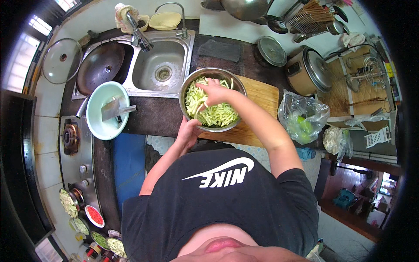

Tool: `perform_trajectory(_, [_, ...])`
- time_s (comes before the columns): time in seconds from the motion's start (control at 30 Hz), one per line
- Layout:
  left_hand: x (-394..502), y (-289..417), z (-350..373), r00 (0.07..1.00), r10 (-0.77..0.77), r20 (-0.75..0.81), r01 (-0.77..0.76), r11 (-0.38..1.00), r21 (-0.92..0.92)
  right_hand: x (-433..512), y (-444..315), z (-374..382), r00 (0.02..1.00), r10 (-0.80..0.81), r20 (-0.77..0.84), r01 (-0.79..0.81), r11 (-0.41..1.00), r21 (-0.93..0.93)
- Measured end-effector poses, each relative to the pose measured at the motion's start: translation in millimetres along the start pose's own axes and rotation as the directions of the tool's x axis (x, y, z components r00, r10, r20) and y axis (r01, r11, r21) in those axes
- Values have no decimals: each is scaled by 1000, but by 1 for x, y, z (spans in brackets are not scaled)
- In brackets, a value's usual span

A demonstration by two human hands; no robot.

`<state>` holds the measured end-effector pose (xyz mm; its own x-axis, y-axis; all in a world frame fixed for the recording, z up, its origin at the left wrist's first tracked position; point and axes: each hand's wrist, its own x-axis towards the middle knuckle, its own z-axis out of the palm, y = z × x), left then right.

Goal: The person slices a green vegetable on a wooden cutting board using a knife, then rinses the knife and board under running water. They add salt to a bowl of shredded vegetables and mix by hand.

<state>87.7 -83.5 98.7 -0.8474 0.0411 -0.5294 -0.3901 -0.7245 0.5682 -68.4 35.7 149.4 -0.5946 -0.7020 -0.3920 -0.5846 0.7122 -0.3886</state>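
A stainless steel bowl (242, 87) full of pale green vegetable strips (218, 115) is at the front of the counter, partly over a wooden cutting board (262, 98). My left hand (190, 131) grips the bowl's near left rim from outside, thumb near the edge. Inside the bowl, my right hand (214, 93) is pushed into the strips with its fingers partly buried; whether it grasps any is hidden. To the left, a light green plastic basin (108, 131) holds a metal cleaver (111, 110).
A steel sink (158, 65) with a wok (101, 67) lies behind left. Along the left runs a gas stove (77, 167), with plates of cut food beyond. At right are a clear plastic bag (302, 118) of green vegetables and a rice cooker (306, 70).
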Motion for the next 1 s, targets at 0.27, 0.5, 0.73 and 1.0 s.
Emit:
perform_trajectory(0.27, [-2, 2, -11, 997, -39, -61, 37, 999, -26, 4, 6, -12, 956, -94, 276, 63, 991, 120])
perform_trajectory(0.5, [-2, 4, -12, 1000, -10, -6, 10, 999, -36, -8, -38, 9, 983, -147, 114, 157, 984, -85])
perform_trajectory(0.73, [-4, 3, -15, 998, -66, -18, 65, 997, -36, -7, -6, -10, 969, -110, 221, 137, 984, -112])
perform_trajectory(1.0, [-10, 13, -8, 998, -55, 13, 55, 998, -19, -6, -47, 4, 943, -255, 215, 294, 940, -176])
